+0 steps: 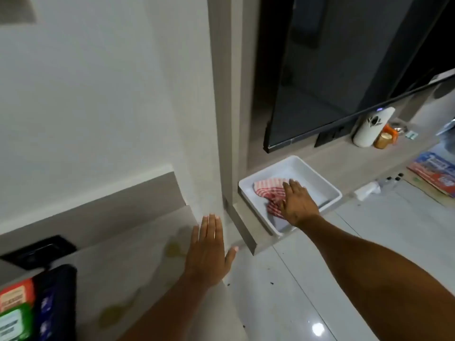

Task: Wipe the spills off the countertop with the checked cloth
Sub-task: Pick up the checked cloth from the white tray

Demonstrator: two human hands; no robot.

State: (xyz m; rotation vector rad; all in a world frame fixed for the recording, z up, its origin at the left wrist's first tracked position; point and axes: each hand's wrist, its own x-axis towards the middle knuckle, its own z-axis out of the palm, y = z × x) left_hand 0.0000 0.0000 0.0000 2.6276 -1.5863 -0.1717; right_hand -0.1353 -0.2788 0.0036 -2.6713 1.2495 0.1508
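Right hand (296,205) flat on the checked cloth (269,190) inside the white tray (332,193), fingers spread, not closed; cloth lies under and just beyond the fingertips. Left hand (209,252) open, flat over the countertop (138,262), yellowish spills (173,248) just beside it.

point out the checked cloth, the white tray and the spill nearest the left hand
checked cloth (268,190): head view, on its bare striped middle
white tray (327,187): head view, on its right rim
spill (173,249): head view, on the yellowish patch's centre
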